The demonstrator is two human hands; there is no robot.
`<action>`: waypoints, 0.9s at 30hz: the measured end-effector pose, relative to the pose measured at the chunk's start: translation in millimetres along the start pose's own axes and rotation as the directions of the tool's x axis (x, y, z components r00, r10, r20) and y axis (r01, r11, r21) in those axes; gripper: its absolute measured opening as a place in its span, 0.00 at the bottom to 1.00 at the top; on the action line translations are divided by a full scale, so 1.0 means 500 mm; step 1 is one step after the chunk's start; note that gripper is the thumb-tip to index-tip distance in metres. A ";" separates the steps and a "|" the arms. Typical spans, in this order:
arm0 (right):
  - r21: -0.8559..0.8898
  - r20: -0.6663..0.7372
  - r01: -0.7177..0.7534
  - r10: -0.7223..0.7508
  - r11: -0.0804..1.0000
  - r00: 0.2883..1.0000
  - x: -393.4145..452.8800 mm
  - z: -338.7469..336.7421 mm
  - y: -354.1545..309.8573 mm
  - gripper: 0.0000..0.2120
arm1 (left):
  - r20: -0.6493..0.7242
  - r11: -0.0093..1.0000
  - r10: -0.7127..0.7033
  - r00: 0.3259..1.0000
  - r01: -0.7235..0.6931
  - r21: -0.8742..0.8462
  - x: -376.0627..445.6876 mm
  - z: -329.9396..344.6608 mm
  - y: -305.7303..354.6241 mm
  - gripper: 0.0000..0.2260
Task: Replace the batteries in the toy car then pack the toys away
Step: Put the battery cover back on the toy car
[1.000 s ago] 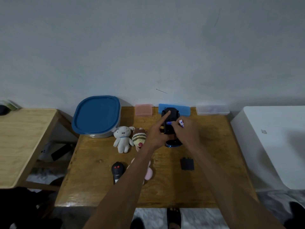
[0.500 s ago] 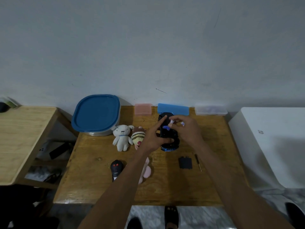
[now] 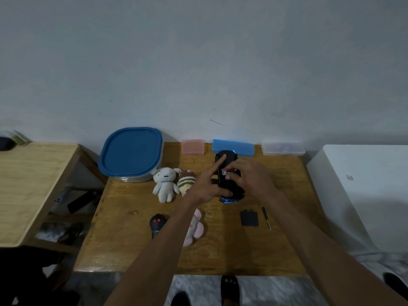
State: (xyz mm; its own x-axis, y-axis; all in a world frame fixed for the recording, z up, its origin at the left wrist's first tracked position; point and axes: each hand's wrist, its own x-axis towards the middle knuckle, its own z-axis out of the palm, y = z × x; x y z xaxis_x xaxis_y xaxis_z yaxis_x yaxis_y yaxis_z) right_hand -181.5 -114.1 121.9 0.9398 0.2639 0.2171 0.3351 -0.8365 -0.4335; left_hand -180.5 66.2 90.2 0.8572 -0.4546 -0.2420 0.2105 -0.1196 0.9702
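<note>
The toy car (image 3: pixel 229 186) lies upside down at the back middle of the wooden table (image 3: pixel 136 244), black underside up and blue body showing at its near end. My left hand (image 3: pixel 205 186) holds it, index finger stretched along the underside and thumb against the near end. My right hand (image 3: pixel 251 180) pinches a small battery (image 3: pixel 224 173) at its fingertips, down at the car's open underside. The black battery cover (image 3: pixel 249 218) and a thin screwdriver (image 3: pixel 266 217) lie to the near right of the car.
A blue-lidded container (image 3: pixel 131 152) stands back left. Pink (image 3: pixel 192 146), blue (image 3: pixel 240 146) and clear (image 3: pixel 283 148) boxes line the wall. A white plush (image 3: pixel 165 184), striped plush (image 3: pixel 187 181), pink plush (image 3: pixel 196 228) and black remote (image 3: pixel 157 225) lie left of my arm.
My right hand has brought the battery down from above the car onto its underside. My left hand keeps hold of the car, which has barely moved.
</note>
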 end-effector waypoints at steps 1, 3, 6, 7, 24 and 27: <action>-0.015 -0.016 0.013 -0.014 1.000 1.000 -0.001 0.002 0.001 0.10 | -0.004 1.000 -0.002 1.000 0.002 0.000 0.001 0.000 0.003 0.48; -0.036 -0.042 0.028 -0.029 0.999 0.999 -0.001 0.006 0.003 0.08 | -0.014 1.000 -0.013 1.000 0.013 -0.009 0.002 0.001 0.010 0.48; -0.029 -0.050 0.041 -0.043 0.999 0.998 -0.005 0.010 0.003 0.06 | -0.011 1.000 -0.014 1.000 0.014 -0.011 0.003 0.000 0.017 0.48; -0.031 -0.051 0.043 -0.045 0.999 0.998 -0.007 0.010 0.002 0.06 | -0.013 1.000 -0.012 1.000 0.012 -0.007 0.004 0.000 0.017 0.48; 0.503 0.129 -0.352 0.334 0.789 0.934 0.000 -0.022 -0.019 0.14 | -0.028 1.000 -0.021 0.999 0.021 -0.021 0.003 0.008 0.009 0.48; 0.659 0.139 -0.387 0.400 0.645 0.906 0.002 -0.015 -0.021 0.14 | -0.039 0.999 -0.019 0.999 0.017 -0.050 0.000 0.008 0.004 0.48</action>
State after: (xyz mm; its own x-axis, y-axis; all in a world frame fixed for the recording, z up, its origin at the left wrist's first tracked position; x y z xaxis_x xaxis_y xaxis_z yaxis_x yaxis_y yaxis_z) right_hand -184.5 -108.7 133.3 0.9947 -0.0290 -0.0988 -0.1029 -0.3255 -0.9399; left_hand -181.9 62.4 92.2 0.8708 -0.4174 -0.2597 0.2480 -0.0831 0.9652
